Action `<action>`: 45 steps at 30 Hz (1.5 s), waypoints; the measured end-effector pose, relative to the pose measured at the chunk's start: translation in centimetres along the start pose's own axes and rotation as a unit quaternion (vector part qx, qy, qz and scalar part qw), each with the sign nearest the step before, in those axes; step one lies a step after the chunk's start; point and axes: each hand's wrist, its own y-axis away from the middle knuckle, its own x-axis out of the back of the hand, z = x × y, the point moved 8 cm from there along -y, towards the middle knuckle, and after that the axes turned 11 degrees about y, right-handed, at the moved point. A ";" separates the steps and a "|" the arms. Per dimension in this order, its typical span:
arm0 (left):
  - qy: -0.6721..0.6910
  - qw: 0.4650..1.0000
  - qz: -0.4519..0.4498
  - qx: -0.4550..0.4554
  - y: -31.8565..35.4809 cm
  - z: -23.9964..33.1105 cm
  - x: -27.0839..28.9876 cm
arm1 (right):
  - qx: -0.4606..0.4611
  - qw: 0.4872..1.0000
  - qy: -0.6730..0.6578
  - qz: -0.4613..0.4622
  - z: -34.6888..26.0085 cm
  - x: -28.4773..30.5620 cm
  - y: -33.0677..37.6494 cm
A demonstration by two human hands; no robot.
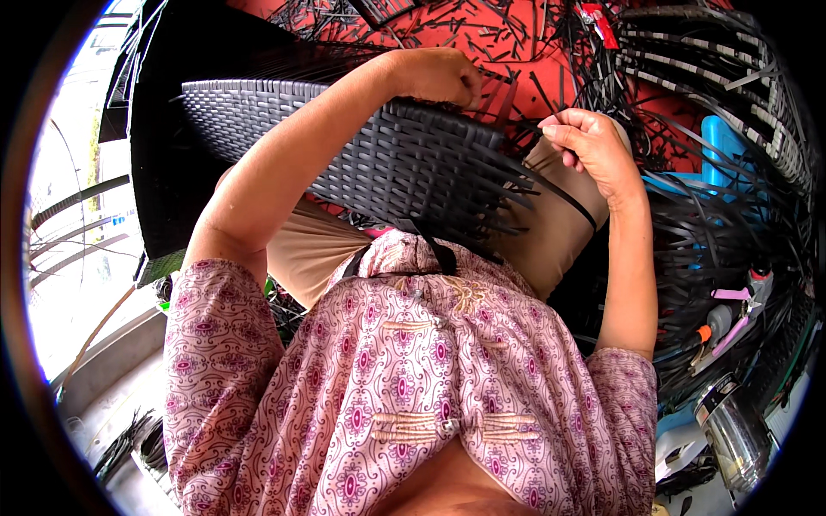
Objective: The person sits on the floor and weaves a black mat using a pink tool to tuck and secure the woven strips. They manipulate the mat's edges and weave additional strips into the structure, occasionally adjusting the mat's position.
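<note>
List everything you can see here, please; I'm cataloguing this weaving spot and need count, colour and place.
Woven panel: one, dark grey, across the lap, loose ends at its right edge.
Loose strips: many, black, piled at right and scattered at top.
Floor: red, at top, under strip offcuts.
Blue object: one, at right, partly hidden under strips.
Metal flask: one, silvery, lower right.
Pink-handled tool: one, right; kind unclear.
Left hand: on the panel's top edge.
Right hand: fingers pinching a black strip.
</note>
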 end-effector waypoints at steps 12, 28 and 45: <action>0.067 0.997 -0.011 0.025 1.7 0.6 2.1 | -0.010 1.000 -0.015 0.019 1.3 -2.6 -1.2; -0.005 0.993 0.105 -0.059 4.9 -3.7 4.9 | -0.116 0.986 -0.104 -0.051 1.3 -5.0 -1.4; -0.186 0.895 0.375 -0.153 13.2 -3.6 4.8 | -0.208 0.915 -0.345 -0.003 4.5 -7.1 -0.7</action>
